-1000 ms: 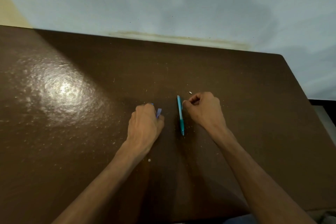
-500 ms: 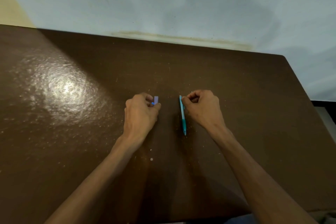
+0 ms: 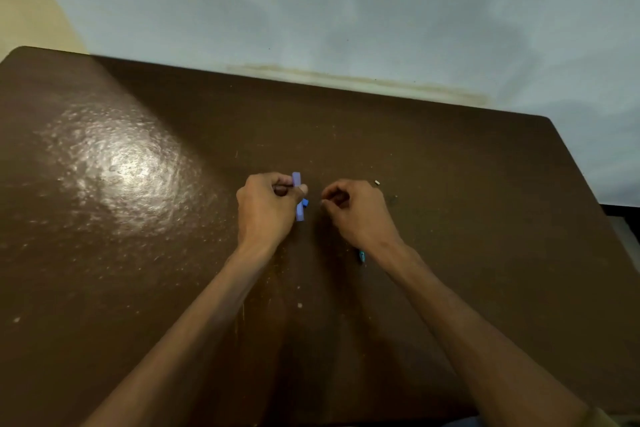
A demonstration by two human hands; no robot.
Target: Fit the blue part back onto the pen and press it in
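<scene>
The left hand [image 3: 266,208] pinches a small, stiff-looking purple plastic bar [image 3: 298,196] near its upper end at frame centre, likely light and slippery, while the right hand [image 3: 356,211], curled, seemingly holds nothing above the brown table [image 3: 485,218].

Left hand [image 3: 266,208] pinching a small purple-blue bar [image 3: 298,196], held upright between thumb and fingers above a dark brown table [image 3: 485,218]. Right hand [image 3: 356,211] close beside, fingers curled. Teal pen [image 3: 361,256] tip peeking out under right wrist. Tiny white scrap [image 3: 377,182] nearby.
</scene>
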